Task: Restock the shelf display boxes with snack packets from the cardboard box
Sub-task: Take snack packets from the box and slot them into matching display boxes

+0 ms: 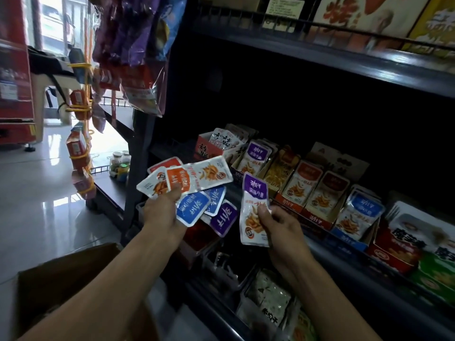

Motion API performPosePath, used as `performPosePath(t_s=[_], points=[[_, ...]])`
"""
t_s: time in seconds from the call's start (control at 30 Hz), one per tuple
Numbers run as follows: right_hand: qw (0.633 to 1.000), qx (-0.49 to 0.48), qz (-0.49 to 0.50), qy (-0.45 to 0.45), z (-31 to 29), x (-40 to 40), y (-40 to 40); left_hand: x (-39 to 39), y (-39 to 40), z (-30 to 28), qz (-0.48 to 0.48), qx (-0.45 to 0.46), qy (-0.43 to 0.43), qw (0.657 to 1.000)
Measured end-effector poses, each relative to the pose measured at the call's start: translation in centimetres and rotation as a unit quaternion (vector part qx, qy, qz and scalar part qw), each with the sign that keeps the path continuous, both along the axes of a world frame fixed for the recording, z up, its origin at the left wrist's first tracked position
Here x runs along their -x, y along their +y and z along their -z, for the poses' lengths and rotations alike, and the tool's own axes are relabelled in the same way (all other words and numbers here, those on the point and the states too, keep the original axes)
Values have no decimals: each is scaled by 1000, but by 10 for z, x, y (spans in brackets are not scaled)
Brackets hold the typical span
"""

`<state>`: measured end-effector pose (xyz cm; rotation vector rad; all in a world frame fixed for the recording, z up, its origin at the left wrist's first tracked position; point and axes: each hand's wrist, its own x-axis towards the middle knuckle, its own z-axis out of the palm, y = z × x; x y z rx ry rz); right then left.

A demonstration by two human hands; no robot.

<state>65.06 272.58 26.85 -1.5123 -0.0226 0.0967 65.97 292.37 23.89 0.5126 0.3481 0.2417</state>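
Note:
My left hand (162, 212) grips a fanned bunch of snack packets (197, 183) with orange, blue and purple labels, held in front of the shelf's left post. My right hand (278, 225) pinches a single purple-topped packet (254, 210) upright, just in front of the middle shelf. Behind it a row of display boxes stands on the shelf: a purple-label box (253, 156), an orange-label box (305, 185) and a blue-label box (357, 215), each holding packets. The open cardboard box (64, 274) sits at the lower left beneath my left forearm.
A dark metal shelf unit (320, 62) fills the right side, with more boxes above and packets in trays below. Bagged snacks (133, 45) hang from the shelf's left end. Shiny tiled floor (37, 193) lies to the left, with a red cabinet (14, 70) beyond.

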Motion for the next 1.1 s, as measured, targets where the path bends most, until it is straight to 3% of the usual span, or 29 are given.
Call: performPosePath(t_s=[0.07, 0.13, 0.37, 0.5, 0.67, 0.73, 0.83, 0.97, 1.1], points=[[996, -54, -3, 72, 5, -3, 8, -2, 1, 1, 9, 35, -9, 999], [995, -49, -2, 87, 10, -8, 21, -2, -3, 1, 24, 53, -18, 998], [996, 41, 82, -10, -2, -20, 10, -2, 22, -3, -28, 48, 1, 998], [995, 66, 20, -67, -33, -15, -12, -2, 34, -5, -92, -60, 85, 990], [949, 276, -45, -145, -57, -20, -5, 10, 2, -6, 46, -226, 55, 971], [938, 309, -41, -155, -60, -27, 1, 14, -9, -7, 78, -288, 28, 954], [948, 279, -9, -155, -57, -37, 8, 16, -14, -5, 78, -306, 7, 949], [979, 129, 98, -123, -46, -47, 8, 13, -8, -4, 56, -218, 19, 974], [998, -7, 56, -32, -47, -45, 5, 11, 1, -6, 42, -140, 25, 989]])
